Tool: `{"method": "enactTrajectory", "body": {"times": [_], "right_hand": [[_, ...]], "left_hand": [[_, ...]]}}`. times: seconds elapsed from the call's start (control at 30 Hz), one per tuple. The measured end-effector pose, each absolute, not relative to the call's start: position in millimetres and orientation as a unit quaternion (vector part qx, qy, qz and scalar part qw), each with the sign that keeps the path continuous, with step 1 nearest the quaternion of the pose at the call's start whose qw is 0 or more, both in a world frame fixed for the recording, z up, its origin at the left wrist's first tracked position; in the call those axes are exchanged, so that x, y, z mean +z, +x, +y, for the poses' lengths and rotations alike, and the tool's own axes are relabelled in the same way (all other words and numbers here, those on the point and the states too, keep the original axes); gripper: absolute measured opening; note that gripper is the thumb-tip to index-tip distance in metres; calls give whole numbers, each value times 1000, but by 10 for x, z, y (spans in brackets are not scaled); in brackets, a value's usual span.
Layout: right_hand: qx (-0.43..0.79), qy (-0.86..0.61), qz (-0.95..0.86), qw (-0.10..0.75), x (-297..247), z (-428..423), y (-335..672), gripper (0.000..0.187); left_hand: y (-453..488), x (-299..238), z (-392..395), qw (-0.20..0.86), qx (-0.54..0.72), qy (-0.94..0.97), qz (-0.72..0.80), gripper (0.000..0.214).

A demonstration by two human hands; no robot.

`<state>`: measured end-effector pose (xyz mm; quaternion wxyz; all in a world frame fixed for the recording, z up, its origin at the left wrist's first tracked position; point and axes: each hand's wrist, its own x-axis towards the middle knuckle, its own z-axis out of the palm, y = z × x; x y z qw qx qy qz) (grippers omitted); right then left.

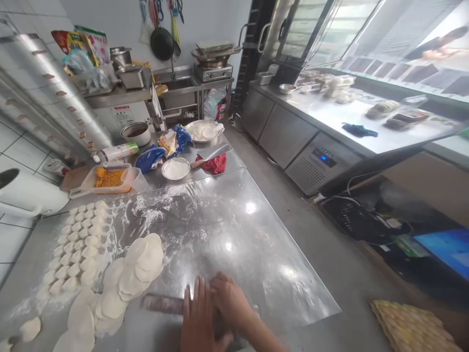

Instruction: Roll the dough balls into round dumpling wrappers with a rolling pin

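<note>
My left hand (200, 318) lies flat with its fingers stretched out on a dark wooden rolling pin (161, 304), at the near edge of the floured steel table (234, 230). My right hand (230, 299) sits just to its right, fingers curled down over the pin's hidden right part. What lies under the hands is hidden. Several thin round dough wrappers (141, 264) are piled to the left of the pin. Further left stand rows of several small dough pieces (78, 244).
At the table's far end are a plastic tub of orange filling (110, 178), a bowl of flour (176, 168), a cleaver on a red cloth (214, 159), blue bags and a white bowl (203, 131). A steel counter (330, 117) runs along the right; the floor aisle lies between.
</note>
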<state>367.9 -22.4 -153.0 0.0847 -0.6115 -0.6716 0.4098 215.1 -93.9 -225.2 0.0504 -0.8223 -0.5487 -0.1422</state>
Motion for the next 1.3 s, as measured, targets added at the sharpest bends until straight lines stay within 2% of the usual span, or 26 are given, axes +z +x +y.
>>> {"method": "enactTrajectory", "body": {"times": [0.07, 0.13, 0.3, 0.37, 0.47, 0.5, 0.6, 0.7, 0.77, 0.87, 0.93, 1.07, 1.13, 1.23, 1.3], "right_hand": [[420, -632, -643, 102, -1496, -365, 3711, 30], [431, -652, -610, 127, -1483, -506, 3724, 38], [432, -641, -618, 142, -1546, -346, 3681, 31], [439, -639, -615, 145, -1548, -303, 3693, 29], [446, -660, -581, 164, -1526, -469, 3729, 41], [447, -668, -571, 170, -1525, -533, 3730, 44], [435, -672, -576, 169, -1545, -546, 3691, 42], [429, -661, -596, 154, -1550, -395, 3696, 30], [435, -664, -588, 155, -1523, -406, 3761, 30], [444, -683, -559, 158, -1495, -603, 3865, 42], [444, -686, -556, 153, -1517, -673, 3877, 43], [437, -666, -587, 145, -1586, -490, 3829, 37], [441, -669, -579, 149, -1571, -450, 3845, 30], [440, -691, -551, 161, -1504, -586, 3912, 40], [444, -691, -547, 162, -1483, -660, 3937, 45]], "left_hand": [[2126, -2392, -1136, 169, -223, -802, -529, 109], [2133, -2432, -1195, 203, -253, -790, -520, 106], [2234, -2219, -887, 28, -126, -816, -563, 103], [2199, -2266, -975, 84, -164, -818, -544, 105], [2118, -2426, -1222, 215, -263, -808, -481, 104], [2114, -2440, -1240, 226, -267, -806, -478, 102], [2205, -2294, -1040, 115, -177, -820, -532, 93], [2307, -2134, -918, 2, -109, -821, -561, 96], [2302, -2170, -1087, 47, -151, -820, -550, 101], [2251, -2307, -1374, 166, -210, -810, -522, 102], [2262, -2308, -1331, 149, -196, -818, -520, 100], [2343, -2254, -1023, 16, -124, -829, -544, 103], [2327, -2367, -1107, 57, -163, -829, -532, 104], [2261, -2577, -1387, 197, -260, -818, -474, 104], [2261, -2570, -1400, 172, -246, -828, -474, 102]]}}
